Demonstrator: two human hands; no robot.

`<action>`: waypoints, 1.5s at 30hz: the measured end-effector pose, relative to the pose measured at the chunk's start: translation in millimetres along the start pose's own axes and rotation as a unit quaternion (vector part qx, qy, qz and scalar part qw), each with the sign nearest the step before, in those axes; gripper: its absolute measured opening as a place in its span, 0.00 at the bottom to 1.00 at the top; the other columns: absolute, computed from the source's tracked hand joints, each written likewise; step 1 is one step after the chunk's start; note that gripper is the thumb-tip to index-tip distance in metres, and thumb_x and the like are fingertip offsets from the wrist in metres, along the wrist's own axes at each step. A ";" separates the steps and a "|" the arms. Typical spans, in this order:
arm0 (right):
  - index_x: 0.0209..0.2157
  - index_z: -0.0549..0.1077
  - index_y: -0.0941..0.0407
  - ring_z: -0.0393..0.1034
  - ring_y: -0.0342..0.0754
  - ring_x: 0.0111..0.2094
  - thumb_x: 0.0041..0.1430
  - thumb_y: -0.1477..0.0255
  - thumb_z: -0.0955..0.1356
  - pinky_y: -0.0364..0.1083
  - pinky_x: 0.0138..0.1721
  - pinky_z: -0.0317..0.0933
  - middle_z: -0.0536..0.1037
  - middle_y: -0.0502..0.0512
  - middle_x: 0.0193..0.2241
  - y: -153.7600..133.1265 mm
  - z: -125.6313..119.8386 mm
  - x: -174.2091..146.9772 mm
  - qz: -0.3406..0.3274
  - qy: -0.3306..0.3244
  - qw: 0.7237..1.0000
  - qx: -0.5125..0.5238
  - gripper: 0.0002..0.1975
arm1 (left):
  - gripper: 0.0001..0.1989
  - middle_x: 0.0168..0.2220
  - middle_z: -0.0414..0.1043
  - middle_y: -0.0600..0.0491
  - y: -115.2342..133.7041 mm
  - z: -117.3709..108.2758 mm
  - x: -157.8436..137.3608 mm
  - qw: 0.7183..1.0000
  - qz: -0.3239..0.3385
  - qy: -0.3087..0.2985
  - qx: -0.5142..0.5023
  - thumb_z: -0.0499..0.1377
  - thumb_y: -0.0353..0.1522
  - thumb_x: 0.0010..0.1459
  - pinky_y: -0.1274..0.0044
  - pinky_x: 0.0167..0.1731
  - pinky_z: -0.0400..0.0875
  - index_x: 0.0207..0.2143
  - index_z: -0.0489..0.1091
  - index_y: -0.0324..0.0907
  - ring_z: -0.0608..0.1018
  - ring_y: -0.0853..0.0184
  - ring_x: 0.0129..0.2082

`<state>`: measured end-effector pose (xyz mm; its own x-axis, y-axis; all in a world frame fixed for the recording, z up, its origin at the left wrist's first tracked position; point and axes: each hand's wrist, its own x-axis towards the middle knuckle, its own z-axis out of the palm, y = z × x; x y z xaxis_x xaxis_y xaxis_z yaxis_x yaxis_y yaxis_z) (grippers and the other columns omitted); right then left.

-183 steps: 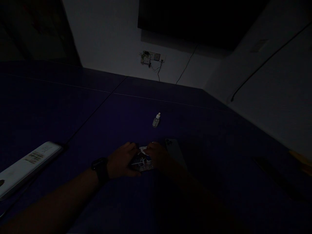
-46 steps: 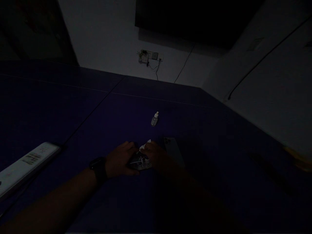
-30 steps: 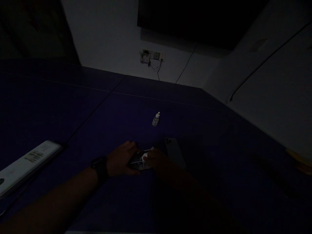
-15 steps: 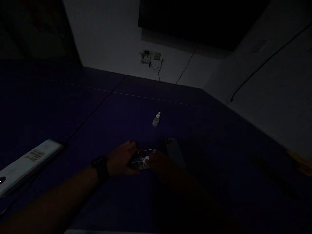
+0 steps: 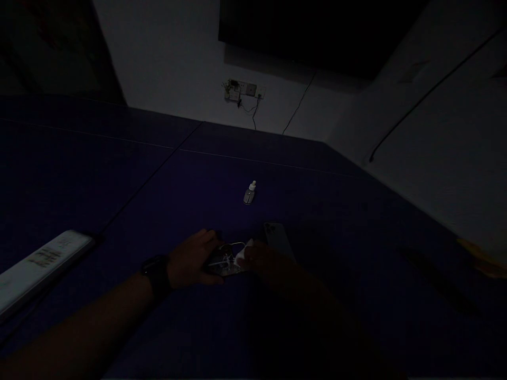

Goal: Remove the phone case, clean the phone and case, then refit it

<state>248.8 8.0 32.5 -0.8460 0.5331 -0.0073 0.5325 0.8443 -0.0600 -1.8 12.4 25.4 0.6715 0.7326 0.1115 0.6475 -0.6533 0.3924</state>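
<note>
My curled left hand [image 5: 190, 262] holds the flat, dark patterned case [image 5: 226, 269], likely stiff, best by its edge; right hand [image 5: 263, 259] pinches white tissue [image 5: 240, 258] over it.

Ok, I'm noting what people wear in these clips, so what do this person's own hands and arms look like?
The left hand is bare, with a dark watch on the wrist and no sleeve visible along the forearm. The right hand looks gloveless too; its arm is too shadowed to tell.
</note>
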 end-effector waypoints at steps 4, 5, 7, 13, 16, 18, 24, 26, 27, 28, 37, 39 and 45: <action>0.50 0.75 0.56 0.68 0.51 0.48 0.67 0.79 0.64 0.50 0.52 0.62 0.77 0.59 0.45 2.5 0.1 4.0 -0.015 0.014 1.000 0.019 0.14 | 0.35 0.45 0.69 0.49 1.0 -0.9 0.8 1.000 0.001 0.001 0.004 0.71 0.47 0.46 0.67 0.45 0.69 0.53 0.67 0.42 0.71 0.55 0.44; 0.50 0.75 0.55 0.68 0.51 0.48 0.67 0.79 0.64 0.50 0.51 0.62 0.77 0.58 0.45 7.3 0.0 1.1 -0.010 0.010 1.000 0.026 0.14 | 0.36 0.45 0.69 0.49 1.1 -1.0 0.9 1.000 -0.001 -0.001 0.005 0.72 0.46 0.46 0.67 0.45 0.69 0.53 0.67 0.42 0.71 0.55 0.44; 0.51 0.76 0.54 0.68 0.51 0.47 0.67 0.78 0.64 0.49 0.47 0.63 0.77 0.58 0.45 18.0 0.2 -6.6 -0.001 -0.004 0.999 0.034 0.15 | 0.35 0.46 0.69 0.49 0.7 -0.8 0.8 1.000 -0.005 -0.005 0.006 0.72 0.46 0.45 0.67 0.45 0.69 0.53 0.67 0.42 0.71 0.55 0.45; 0.53 0.75 0.54 0.66 0.52 0.50 0.67 0.78 0.64 0.50 0.51 0.61 0.76 0.60 0.47 14.7 4.7 -3.9 -0.006 -0.004 1.000 0.019 0.15 | 0.35 0.45 0.69 0.49 -0.8 1.7 0.2 1.000 0.004 0.010 0.013 0.71 0.48 0.46 0.66 0.45 0.69 0.53 0.67 0.44 0.72 0.55 0.44; 0.53 0.75 0.53 0.66 0.51 0.50 0.68 0.77 0.64 0.50 0.51 0.62 0.76 0.58 0.46 5.4 6.7 6.3 -0.004 0.000 1.000 0.029 0.15 | 0.34 0.46 0.69 0.50 0.3 1.1 0.0 1.000 0.003 0.007 0.010 0.70 0.47 0.47 0.66 0.46 0.69 0.53 0.67 0.44 0.72 0.56 0.44; 0.52 0.76 0.52 0.66 0.51 0.49 0.68 0.77 0.65 0.49 0.49 0.62 0.77 0.58 0.45 7.8 6.9 6.7 0.004 -0.007 0.999 0.032 0.15 | 0.34 0.46 0.68 0.49 0.6 0.5 -0.1 1.000 -0.002 0.000 0.009 0.71 0.46 0.47 0.67 0.46 0.69 0.54 0.66 0.44 0.72 0.56 0.44; 0.51 0.76 0.53 0.68 0.51 0.45 0.66 0.76 0.66 0.49 0.45 0.63 0.76 0.59 0.43 24.0 3.8 -10.5 0.021 -0.022 0.999 0.037 0.14 | 0.35 0.46 0.68 0.49 -0.6 1.1 -0.5 1.000 -0.002 0.002 0.015 0.70 0.48 0.47 0.67 0.46 0.69 0.54 0.66 0.44 0.71 0.55 0.45; 0.52 0.75 0.54 0.67 0.51 0.47 0.67 0.77 0.64 0.49 0.46 0.62 0.76 0.59 0.45 18.3 4.1 -7.6 0.009 -0.009 0.999 0.039 0.15 | 0.35 0.46 0.68 0.49 -0.2 1.2 -0.3 1.000 -0.004 -0.002 0.016 0.70 0.48 0.46 0.67 0.45 0.68 0.53 0.66 0.44 0.71 0.56 0.44; 0.52 0.75 0.54 0.67 0.51 0.47 0.68 0.77 0.63 0.49 0.46 0.62 0.76 0.60 0.45 13.7 4.7 -3.5 0.008 -0.001 0.999 0.041 0.15 | 0.35 0.46 0.68 0.49 0.1 1.2 -0.2 1.000 -0.006 -0.003 0.017 0.71 0.47 0.46 0.67 0.45 0.68 0.53 0.66 0.43 0.71 0.56 0.44; 0.52 0.75 0.55 0.67 0.51 0.46 0.69 0.77 0.63 0.49 0.45 0.63 0.75 0.60 0.44 8.7 5.4 2.0 0.011 0.006 0.999 0.041 0.15 | 0.35 0.46 0.68 0.49 0.4 1.3 -0.1 1.000 -0.009 -0.004 0.018 0.71 0.47 0.46 0.67 0.46 0.68 0.53 0.67 0.43 0.71 0.55 0.44; 0.53 0.74 0.59 0.68 0.53 0.43 0.67 0.78 0.64 0.50 0.44 0.64 0.75 0.62 0.41 0.9 11.0 28.9 0.034 0.030 0.999 -0.003 0.15 | 0.32 0.45 0.68 0.48 1.8 -0.3 -0.1 1.000 -0.007 -0.002 0.013 0.71 0.46 0.46 0.66 0.45 0.69 0.50 0.68 0.42 0.71 0.55 0.44; 0.52 0.75 0.58 0.68 0.52 0.45 0.66 0.79 0.64 0.51 0.47 0.63 0.76 0.61 0.43 4.3 12.9 20.3 -0.013 0.014 1.000 0.018 0.15 | 0.34 0.46 0.68 0.48 1.9 -1.2 0.1 1.000 -0.007 -0.004 0.007 0.72 0.46 0.46 0.66 0.45 0.69 0.52 0.68 0.42 0.71 0.55 0.45; 0.50 0.75 0.57 0.69 0.50 0.47 0.65 0.80 0.63 0.54 0.54 0.59 0.77 0.59 0.43 -1.3 2.2 1.8 -0.031 0.031 0.998 0.049 0.16 | 0.38 0.46 0.69 0.47 1.9 0.5 -1.5 1.000 -0.009 -0.010 0.020 0.70 0.48 0.48 0.66 0.45 0.69 0.57 0.65 0.42 0.72 0.54 0.45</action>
<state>246.6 7.8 30.4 -0.8725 0.4847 0.0617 0.4713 0.8682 -0.1555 -1.4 10.0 25.5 0.6665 0.7404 0.0866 0.6730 -0.6476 0.3573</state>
